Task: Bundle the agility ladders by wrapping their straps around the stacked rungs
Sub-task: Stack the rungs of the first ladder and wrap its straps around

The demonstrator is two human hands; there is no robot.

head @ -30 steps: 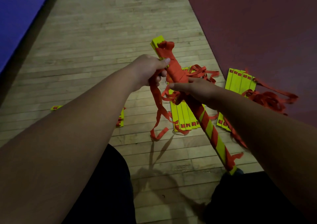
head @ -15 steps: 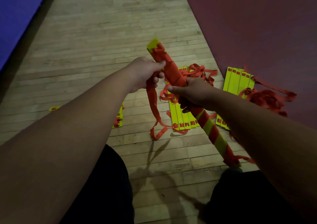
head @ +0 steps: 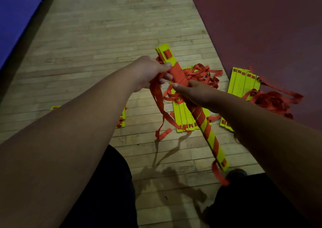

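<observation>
Rotated since half a second ago: the rung stack (head: 207,131) has turned in your grip, so its flat face and the slotted yellow top end now show above the wrap (head: 177,74), where a second back orange loops covered that end. Stack runs diagonally from upper centre of frame to lower right, held off the wood floor (head: 104,35). Your left hand (head: 149,72) is curled round the loose strap (head: 157,97) with the thumb pressed on the wrap's upper edge; the strap hangs from it down to centre frame. Your right hand (head: 196,93) grips the stack at mid-length, fingers closed round it, index tip against the wrap. Below it the orange spirals are spaced out and a short tail (head: 217,173) dangles off the lower end. My read: top wraps are now snug and the remaining slack still needs winding on and tucking, so this bundle is close but not finished. Unbundled ladders remain on the floor: centre pile (head: 181,117) behind the stack, right pile (head: 244,83) at the red mat (head: 261,27) edge.
</observation>
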